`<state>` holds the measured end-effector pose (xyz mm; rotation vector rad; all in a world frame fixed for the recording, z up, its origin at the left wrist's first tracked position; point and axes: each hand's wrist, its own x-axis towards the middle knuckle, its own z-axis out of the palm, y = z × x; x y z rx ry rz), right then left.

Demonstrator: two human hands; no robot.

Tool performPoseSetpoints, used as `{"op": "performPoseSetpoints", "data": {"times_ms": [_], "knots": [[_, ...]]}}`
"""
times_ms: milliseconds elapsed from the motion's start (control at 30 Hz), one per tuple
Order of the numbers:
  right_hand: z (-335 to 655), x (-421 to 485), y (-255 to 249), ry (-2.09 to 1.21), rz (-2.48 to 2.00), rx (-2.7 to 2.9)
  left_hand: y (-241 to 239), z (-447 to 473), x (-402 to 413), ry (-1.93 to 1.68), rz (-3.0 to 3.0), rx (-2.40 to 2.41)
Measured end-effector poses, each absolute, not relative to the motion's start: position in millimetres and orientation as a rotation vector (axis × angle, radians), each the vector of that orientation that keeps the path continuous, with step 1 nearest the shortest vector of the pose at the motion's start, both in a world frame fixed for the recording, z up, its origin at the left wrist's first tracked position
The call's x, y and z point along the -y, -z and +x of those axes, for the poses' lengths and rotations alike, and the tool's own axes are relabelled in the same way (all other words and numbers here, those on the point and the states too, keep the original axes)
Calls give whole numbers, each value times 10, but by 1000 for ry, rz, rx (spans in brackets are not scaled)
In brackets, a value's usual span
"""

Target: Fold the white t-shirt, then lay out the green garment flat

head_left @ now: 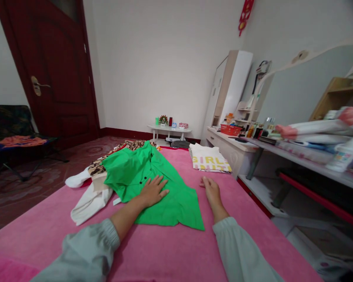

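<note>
A green garment (170,196) with dark buttons lies spread on the pink bed cover (170,254), its upper left part rumpled. My left hand (153,191) rests flat on it with the fingers spread. Just right of the garment's edge is my right hand (211,191), its fingers loosely bent and nothing visible in them. Beyond that hand lies a folded white shirt (210,156) with yellow and pink lettering. To the left, partly under the green garment, is a pile with a leopard-print cloth (98,167) and a white garment (91,203).
A dressing table (238,145) with a red basket (231,129) and a cluttered shelf stand along the right. At the far wall is a low white table (167,128) with small items. A folding chair (17,143) stands left, near a dark red door (53,74).
</note>
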<state>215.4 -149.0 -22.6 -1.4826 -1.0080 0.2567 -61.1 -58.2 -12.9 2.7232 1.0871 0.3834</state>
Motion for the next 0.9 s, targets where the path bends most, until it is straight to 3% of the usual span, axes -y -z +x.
{"op": "performPoseSetpoints", "data": {"times_ms": [500,667,900], "knots": [[1412,1495,48,-113,-1766,1685,179,-587,616,-382,2779,-1147],[1642,1460,-22,-18,-1692,1402,51,-618,589,-489,2703,-1051],[2524,1770,88,301,-1789,444,-84,-734,458,-676,2698,-991]]}}
